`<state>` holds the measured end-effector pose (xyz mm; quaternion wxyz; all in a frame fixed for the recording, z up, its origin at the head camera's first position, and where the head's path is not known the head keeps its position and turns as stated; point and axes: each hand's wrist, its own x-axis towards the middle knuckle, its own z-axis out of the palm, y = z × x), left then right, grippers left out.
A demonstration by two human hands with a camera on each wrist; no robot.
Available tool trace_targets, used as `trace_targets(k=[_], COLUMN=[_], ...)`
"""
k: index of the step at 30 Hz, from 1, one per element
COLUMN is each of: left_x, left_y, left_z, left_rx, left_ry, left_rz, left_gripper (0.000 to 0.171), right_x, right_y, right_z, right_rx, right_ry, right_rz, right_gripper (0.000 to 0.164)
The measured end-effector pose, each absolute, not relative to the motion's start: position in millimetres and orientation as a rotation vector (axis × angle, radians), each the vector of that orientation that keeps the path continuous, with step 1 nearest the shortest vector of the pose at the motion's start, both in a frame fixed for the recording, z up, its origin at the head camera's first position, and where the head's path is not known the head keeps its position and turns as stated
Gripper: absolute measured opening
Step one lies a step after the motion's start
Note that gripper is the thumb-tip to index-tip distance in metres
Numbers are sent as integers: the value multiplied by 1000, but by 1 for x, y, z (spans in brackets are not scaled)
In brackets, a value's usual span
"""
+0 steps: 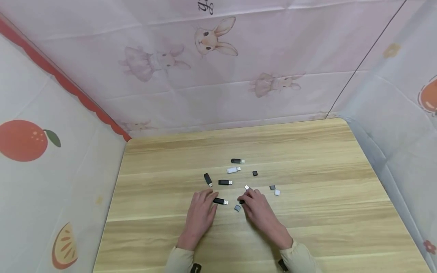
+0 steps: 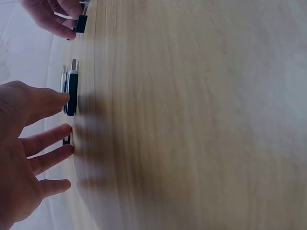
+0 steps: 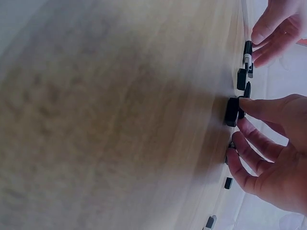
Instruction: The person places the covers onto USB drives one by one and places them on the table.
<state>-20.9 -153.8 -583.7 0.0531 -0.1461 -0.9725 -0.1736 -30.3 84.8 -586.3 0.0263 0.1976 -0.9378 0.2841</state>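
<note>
My left hand point(image 1: 200, 212) grips the rear end of a black USB stick point(image 1: 220, 201) between thumb and index finger; its metal plug points right. In the left wrist view the thumb lies against the stick point(image 2: 72, 91), while the other fingers spread apart. Across from it, my right hand point(image 1: 260, 209) pinches a small black cap point(image 1: 241, 202) with thumb and index finger. Close beside that cap lies a grey cap point(image 1: 237, 207) on the table. A metal plug point(image 1: 247, 187) pokes out past the right fingertips, the rest of it hidden by the hand.
Beyond the hands lie two black USB sticks point(image 1: 224, 182), point(image 1: 208, 179) a white stick point(image 1: 233, 170) and another black stick point(image 1: 236, 161). A black cap point(image 1: 255, 173), a dark grey cap point(image 1: 272, 187) and a white cap point(image 1: 277, 192) sit rightward on the wooden table point(image 1: 324, 159).
</note>
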Motion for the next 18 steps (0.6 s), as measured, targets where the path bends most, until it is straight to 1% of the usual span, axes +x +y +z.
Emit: trace_targets(k=[4, 11, 18], left_x=[-21, -22, -22], left_y=[-152, -151, -151], left_z=[-583, -585, -584], left_rx=[-422, -401, -413], left_ry=[-2978, -2966, -2962], left_rz=[-505, -515, -539], left_gripper=[36, 23, 23], right_x=[-30, -30, -30], right_y=[84, 83, 83], right_z=[-586, -587, -584], right_rx=[593, 561, 537], right_ry=[-2937, -2983, -2992], right_rz=[868, 876, 914], right_gripper=[18, 17, 22])
